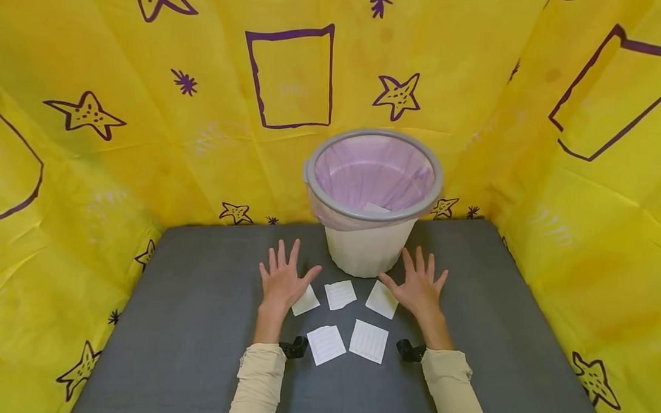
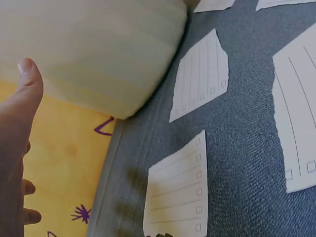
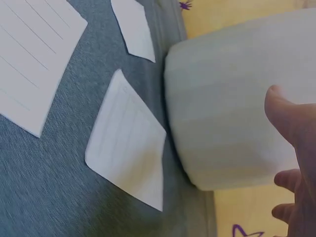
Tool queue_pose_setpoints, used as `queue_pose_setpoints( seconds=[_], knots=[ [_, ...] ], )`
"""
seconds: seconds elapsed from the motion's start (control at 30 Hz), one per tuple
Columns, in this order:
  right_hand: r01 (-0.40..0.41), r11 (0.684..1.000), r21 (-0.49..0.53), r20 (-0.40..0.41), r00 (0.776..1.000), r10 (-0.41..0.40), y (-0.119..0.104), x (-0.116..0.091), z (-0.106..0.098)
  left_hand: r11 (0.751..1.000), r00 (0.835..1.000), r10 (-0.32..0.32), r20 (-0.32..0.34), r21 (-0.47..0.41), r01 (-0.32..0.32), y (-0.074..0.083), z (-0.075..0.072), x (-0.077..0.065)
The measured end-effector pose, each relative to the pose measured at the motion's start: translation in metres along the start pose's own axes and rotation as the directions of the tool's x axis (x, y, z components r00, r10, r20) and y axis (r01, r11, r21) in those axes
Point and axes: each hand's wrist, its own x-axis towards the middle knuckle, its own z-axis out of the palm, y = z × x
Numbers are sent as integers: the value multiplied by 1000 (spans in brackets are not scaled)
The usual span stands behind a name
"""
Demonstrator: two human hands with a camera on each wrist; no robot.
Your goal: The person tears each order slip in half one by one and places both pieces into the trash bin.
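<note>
Both hands are spread with the fingers straight and hold nothing. My left hand point(image 1: 284, 284) is over the left end of a back row of torn lined paper pieces, its thumb overlapping the left piece point(image 1: 306, 303) in the head view. The right hand point(image 1: 419, 290) is at the right end of that row, beside the right piece point(image 1: 382, 301). Between them lies a middle piece point(image 1: 341, 295), and two more pieces, one left point(image 1: 326, 344) and one right point(image 1: 369, 341), lie nearer the person. Just beyond the hands stands a pale waste bin point(image 1: 367, 250) with a grey rim.
A pinkish liner bag point(image 1: 375, 165) lines the bin, with a white scrap point(image 1: 375, 208) visible inside. The grey tabletop point(image 1: 195, 323) is enclosed by yellow cloth point(image 1: 214, 105) with purple drawings at the back and both sides. Black wrist cameras are strapped on both wrists.
</note>
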Motion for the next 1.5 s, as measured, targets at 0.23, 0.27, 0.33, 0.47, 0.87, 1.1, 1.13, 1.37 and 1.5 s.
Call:
queue_pose_setpoints(
  seconds=[0.23, 0.27, 0.33, 0.47, 0.87, 1.1, 1.13, 1.37, 1.5],
  knots=[
    [18, 1000, 24, -11, 1000, -18, -19, -21, 10, 999, 1000, -28, -9, 20, 28, 8, 7, -23],
    [24, 999, 29, 2, 1000, -24, -22, -24, 13, 1000, 1000, -24, 2, 13, 24, 11, 9, -26],
    [33, 999, 40, 6, 999, -33, -28, -29, 17, 1000, 1000, -8, 10, -4, 8, 18, 12, -32],
    [45, 998, 38, -57, 997, -43, -33, -36, 21, 1000, 999, 7, -38, -9, -8, 26, 15, -38],
    [156, 988, 1, -135, 979, -154, -53, -73, 28, 999, 997, 35, -68, 31, -33, 34, 21, -78],
    [217, 976, 12, -122, 969, -214, -72, -93, 26, 999, 997, 30, -73, 32, -28, 33, 13, -102],
    [221, 975, 3, -116, 969, -219, -73, -95, 28, 999, 997, 30, -73, 31, -28, 31, 13, -105],
    [287, 958, -5, -121, 951, -285, -80, -96, 31, 999, 997, 31, -75, 9, -30, 18, 13, -107],
    [382, 924, 25, -55, 923, -381, -84, -98, 31, 999, 998, 39, -48, -19, -40, 10, 8, -112]
  ],
)
